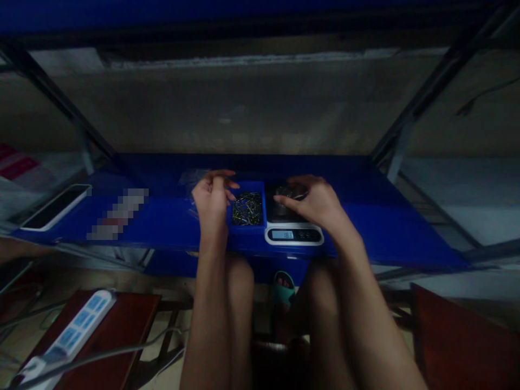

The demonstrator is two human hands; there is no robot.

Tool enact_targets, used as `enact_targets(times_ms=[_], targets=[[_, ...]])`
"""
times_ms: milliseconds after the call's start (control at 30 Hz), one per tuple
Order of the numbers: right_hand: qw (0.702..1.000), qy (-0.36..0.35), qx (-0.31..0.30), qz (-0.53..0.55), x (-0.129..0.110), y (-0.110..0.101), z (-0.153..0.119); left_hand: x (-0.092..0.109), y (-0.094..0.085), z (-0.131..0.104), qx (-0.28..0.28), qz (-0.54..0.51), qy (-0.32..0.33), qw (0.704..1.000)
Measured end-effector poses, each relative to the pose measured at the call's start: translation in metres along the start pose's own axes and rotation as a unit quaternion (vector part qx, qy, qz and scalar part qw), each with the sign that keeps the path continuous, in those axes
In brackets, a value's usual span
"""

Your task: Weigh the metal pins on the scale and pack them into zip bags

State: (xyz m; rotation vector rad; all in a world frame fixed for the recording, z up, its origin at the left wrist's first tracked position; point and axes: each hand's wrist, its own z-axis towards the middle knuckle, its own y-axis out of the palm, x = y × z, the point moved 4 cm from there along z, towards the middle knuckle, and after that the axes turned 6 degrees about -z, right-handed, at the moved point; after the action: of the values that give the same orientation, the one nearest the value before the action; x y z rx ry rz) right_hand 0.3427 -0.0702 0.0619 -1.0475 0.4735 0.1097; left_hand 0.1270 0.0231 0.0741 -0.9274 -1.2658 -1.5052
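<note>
The surface is deep blue, and the tray a brighter blue, around dark metal pieces flecked with silver and yellowish glints. The scale pairs a white body with a black platform and a pale blue display. At left, a phone shows black within white; nearer, a white power strip carries blue blocks. The sandal is mint green; the near-right board, reddish brown.

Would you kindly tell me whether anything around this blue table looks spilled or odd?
I see nothing spilled: the metal pieces lie inside the blue tray. Mildly odd: the power strip lies on what looks like a seat.
</note>
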Motion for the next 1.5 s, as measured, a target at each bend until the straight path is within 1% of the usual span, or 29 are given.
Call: enact_targets(times_ms=[67,133,200,300,333,433,533,633,700,800,900,1033,1200,1333,1500], targets=[[0.999,-0.017,-0.026,-0.021,-0.003,0.006,-0.001,0.000,0.000,0.000,0.002,0.002,0.000,1.000],[0.999,-0.018,-0.037,-0.024,-0.005,0.008,-0.001,0.000,0.000,0.000,0.003,0.008,-0.003,1.000],[1.000,-0.004,-0.025,-0.007,-0.005,0.006,-0.001,0.000,0.000,0.000,0.001,0.013,-0.002,1.000],[0.999,0.025,0.029,0.020,-0.006,-0.002,0.000,0.000,0.000,0.001,-0.001,0.014,0.006,1.000],[0.999,0.026,0.032,0.027,-0.008,-0.003,0.000,0.000,0.001,0.001,-0.001,0.012,0.005,1.000],[1.000,0.007,0.002,0.021,-0.016,-0.001,0.000,-0.001,0.002,0.000,-0.005,0.009,0.000,1.000],[1.000,0.000,0.011,0.007,-0.020,0.001,-0.001,-0.001,0.002,0.000,-0.005,0.006,0.002,1.000],[1.000,-0.005,0.008,0.014,-0.018,0.001,-0.001,-0.001,0.001,0.000,-0.005,0.001,0.003,1.000],[1.000,0.005,0.014,0.009,-0.014,0.000,-0.001,-0.001,0.001,0.001,-0.005,-0.002,0.003,1.000],[0.999,0.020,0.014,0.036,-0.011,-0.001,0.000,-0.002,0.000,0.001,-0.008,0.001,0.008,1.000],[0.999,0.015,0.019,0.027,-0.013,-0.002,0.000,-0.001,0.001,0.002,-0.015,0.007,0.010,1.000],[0.999,0.019,0.003,0.043,-0.014,-0.001,0.000,0.001,0.001,0.001,-0.005,0.012,-0.004,1.000],[0.999,0.025,0.015,0.018,-0.010,-0.003,0.000,0.002,0.002,0.000,-0.002,0.009,-0.016,1.000],[0.999,0.022,0.028,-0.005,-0.011,-0.005,-0.001,0.001,0.002,0.001,-0.007,0.002,-0.010,1.000],[0.999,0.025,0.017,-0.039,-0.011,-0.005,-0.003,0.000,0.002,0.001,-0.011,0.004,-0.004,1.000]])
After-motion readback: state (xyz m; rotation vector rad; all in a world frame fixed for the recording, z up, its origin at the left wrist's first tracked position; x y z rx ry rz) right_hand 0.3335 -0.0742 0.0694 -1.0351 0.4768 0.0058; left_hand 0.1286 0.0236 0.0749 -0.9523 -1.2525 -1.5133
